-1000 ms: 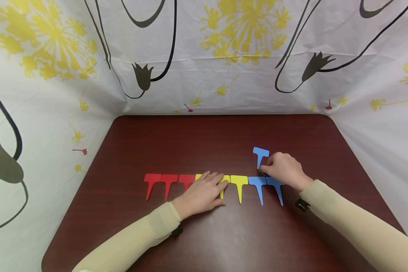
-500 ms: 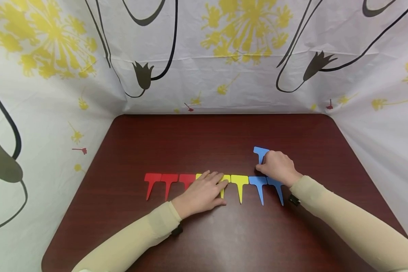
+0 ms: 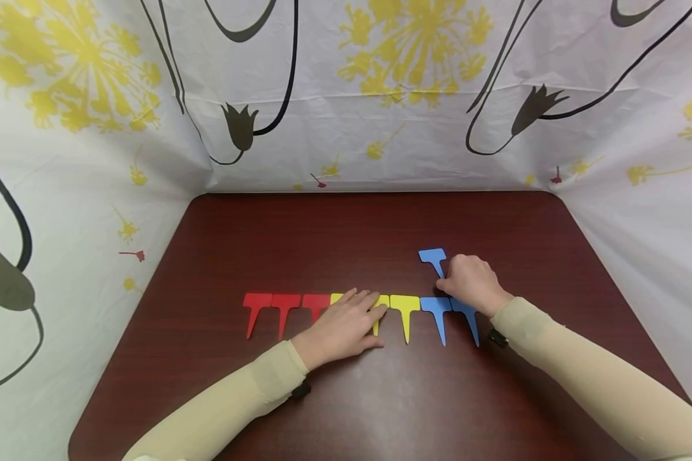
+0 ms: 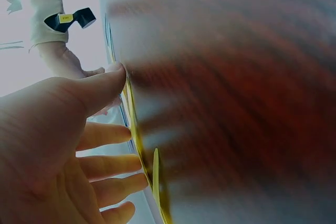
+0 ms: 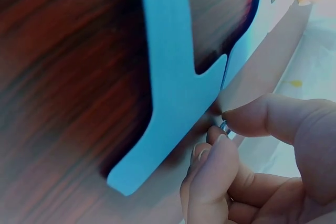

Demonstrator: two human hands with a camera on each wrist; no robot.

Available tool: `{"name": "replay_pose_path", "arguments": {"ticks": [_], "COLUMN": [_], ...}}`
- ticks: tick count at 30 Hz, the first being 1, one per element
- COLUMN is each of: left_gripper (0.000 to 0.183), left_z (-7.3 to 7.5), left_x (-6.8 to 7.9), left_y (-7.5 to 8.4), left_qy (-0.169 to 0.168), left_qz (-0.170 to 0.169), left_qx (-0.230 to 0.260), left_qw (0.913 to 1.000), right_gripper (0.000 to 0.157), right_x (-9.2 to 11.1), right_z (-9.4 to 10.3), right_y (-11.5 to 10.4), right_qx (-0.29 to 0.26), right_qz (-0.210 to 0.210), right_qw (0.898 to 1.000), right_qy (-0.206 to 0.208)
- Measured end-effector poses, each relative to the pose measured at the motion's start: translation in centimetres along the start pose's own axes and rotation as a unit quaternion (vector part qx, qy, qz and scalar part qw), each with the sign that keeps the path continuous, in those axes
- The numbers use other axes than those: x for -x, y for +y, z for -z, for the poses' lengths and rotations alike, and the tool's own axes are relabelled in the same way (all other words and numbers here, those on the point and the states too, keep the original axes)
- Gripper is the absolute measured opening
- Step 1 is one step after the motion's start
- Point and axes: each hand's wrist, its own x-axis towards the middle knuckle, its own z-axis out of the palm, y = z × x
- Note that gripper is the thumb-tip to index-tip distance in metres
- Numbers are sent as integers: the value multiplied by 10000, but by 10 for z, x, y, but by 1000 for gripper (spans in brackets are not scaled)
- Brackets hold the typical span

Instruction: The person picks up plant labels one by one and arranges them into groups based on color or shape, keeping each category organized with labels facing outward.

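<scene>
T-shaped plastic plant labels lie in a row, their stems toward me. My left hand [image 3: 343, 326] rests with fairly straight fingers on the yellow labels, partly covering them; in the left wrist view its fingertips [image 4: 122, 136] touch a yellow label [image 4: 156, 174]. Above the row's right end, my right hand [image 3: 471, 282] pinches a loose blue plant label [image 3: 433, 256] by its stem, the head pointing away from me and leftward. The right wrist view shows the thumb [image 5: 252, 116] and forefinger on its bluish tip. Just below sit two blue labels [image 3: 436, 305] of the row, side by side.
Three red labels [image 3: 257, 301] form the row's left end, the third partly behind my left hand. A yellow label [image 3: 405, 304] adjoins the blue ones. The dark wood table [image 3: 300, 237] is bordered by a patterned white curtain [image 3: 323, 141].
My right hand has moved a little left and taken hold of the loose blue label's stem. The label has turned, its head swinging left. My left hand has stayed in place.
</scene>
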Motion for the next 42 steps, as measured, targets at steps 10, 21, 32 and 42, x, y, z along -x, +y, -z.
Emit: {"name": "replay_pose_path", "arguments": {"ticks": [10, 21, 32, 42], "left_gripper": [69, 67, 65, 64], "left_z": [0, 3, 1, 1], "left_x": [-1, -1, 1, 2], "left_y": [3, 5, 1, 1], "left_qy": [-22, -33, -150, -133], "left_qz": [-24, -34, 58, 22], "left_qx": [-3, -22, -52, -111], "left_qw": [10000, 10000, 9999, 9998], "right_gripper": [49, 47, 46, 47], "right_x": [13, 46, 90, 117], "right_z": [10, 25, 28, 28], "right_y": [10, 38, 65, 75], "right_qx": [58, 70, 277, 328], "right_qz": [112, 160, 166, 89], "right_qw": [9996, 9983, 9958, 9949], "right_qy": [238, 551, 855, 948]}}
